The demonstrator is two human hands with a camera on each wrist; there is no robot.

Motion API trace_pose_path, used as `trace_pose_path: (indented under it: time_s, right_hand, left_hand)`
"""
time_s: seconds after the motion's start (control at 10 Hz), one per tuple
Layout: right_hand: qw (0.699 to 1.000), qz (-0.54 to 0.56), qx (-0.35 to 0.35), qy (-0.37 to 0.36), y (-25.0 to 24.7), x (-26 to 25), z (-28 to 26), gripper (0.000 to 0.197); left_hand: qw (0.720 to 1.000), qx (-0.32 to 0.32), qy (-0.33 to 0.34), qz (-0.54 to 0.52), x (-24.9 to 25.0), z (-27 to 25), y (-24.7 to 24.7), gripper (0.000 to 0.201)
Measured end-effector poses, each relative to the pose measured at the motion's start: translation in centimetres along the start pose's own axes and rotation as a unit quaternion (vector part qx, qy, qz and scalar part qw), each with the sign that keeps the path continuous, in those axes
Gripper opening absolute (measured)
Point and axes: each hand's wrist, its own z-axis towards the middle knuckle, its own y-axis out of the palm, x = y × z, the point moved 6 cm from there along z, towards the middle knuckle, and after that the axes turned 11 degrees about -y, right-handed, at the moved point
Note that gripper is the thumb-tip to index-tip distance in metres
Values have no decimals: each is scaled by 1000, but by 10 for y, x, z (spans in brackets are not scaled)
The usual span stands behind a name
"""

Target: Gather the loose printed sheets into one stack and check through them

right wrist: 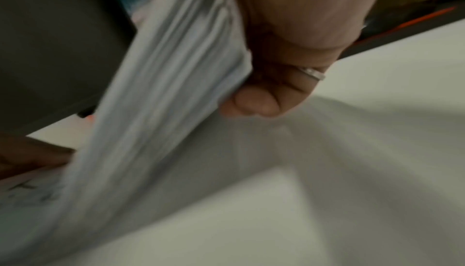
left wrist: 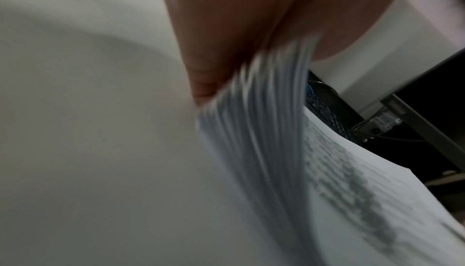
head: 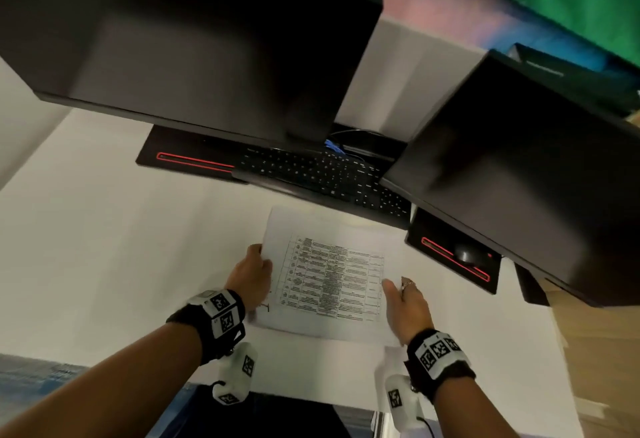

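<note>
Stack of sheets (head: 329, 278): thin white paper, rectangular, gathered into one pile and held just above the white desk (head: 104, 247); it sits on the near side of the keyboard, almost touching its front edge. The top sheet carries a printed table of small dark rows and columns, too fine to read, with a handwritten mark near its left corner.
Stack edges: in the left wrist view the stack (left wrist: 264, 151) shows many layered leaves, fanned and blurred; the right wrist view shows the same ribbed, pale-grey layering (right wrist: 163, 91).
Left hand (head: 251, 276): grips the stack's left edge, thumb on top and fingers curled beneath, closed firmly on the paper.
Right hand (head: 405, 302): grips the stack's right edge, thumb on the top sheet and fingers curled under; a thin metal ring (right wrist: 313, 74) shows on one finger.
Wrists: each wears a black band with white square-patterned marker blocks.
Keyboard (head: 325, 174): flat, black, matte keys with pale legends, lying on the desk.
Monitors: two dark, glossy rectangular screens, one (head: 194, 46) above and left of the keyboard, one (head: 519, 167) to its right.
Monitor bases: black slabs with thin red outlines; a rounded black mouse (head: 467, 254) sits on the one right of the keyboard.
</note>
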Motion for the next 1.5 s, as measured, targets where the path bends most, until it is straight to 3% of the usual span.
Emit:
trace_pose_path:
  time_s: [0.1,0.2,0.3,0.4,0.5,0.6,0.7,0.8,0.9,1.0,1.1,1.2,1.4,1.5]
  right_hand:
    - [997,67,24,6,-5,0,7,45]
    - [987,129,75,-51,-26,-27,-2,34]
    - [965,195,136,-113,-58,-47,-23,17]
    - [961,226,111,-115,-58,-43,-29,22]
    - [959,245,110,-87,-54,-34,-20,59]
    - [961,249,88,-79,-48,-34,-16,58]
    - [964,239,86,-77,-58,-37,-11,36]
    - [967,221,106,-64,-74,-23,-7,32]
    - [987,133,90,0,-82,17,-1,38]
    - [996,37,32,70,-90,57,-1,47]
    - [993,-27,31,107,-110,80,-1,45]
    - [993,-36,49,98,-121,88,4,36]
    - [992,-76,29,99,-120,95,17,33]
    - [980,-173,62,73,-121,80,15,54]
  left_hand:
    - [1000,24,-6,-5,14,-12,11,24]
    - [993,69,70,-70,36,-35,0,23]
    - [968,140,169,-125,49,-64,-21,29]
    - [958,146,219,-118,41,-72,-27,64]
    - [952,127,240,-142,34,-62,-24,76]
    - [967,85,194,-142,33,-52,-15,51]
    - [964,117,206,-118,50,-58,-17,24]
    - [968,125,174,-132,68,-59,-6,17]
    - [995,43,41,-82,63,-40,44,25]
    - [999,12,-9,43,51,-35,98,33]
    - [997,3,13,70,52,-40,124,32]
    - [993,3,26,113,56,-43,134,30]
    - [996,11,15,86,63,-48,131,36]
    - [996,6,9,90,58,-45,125,48]
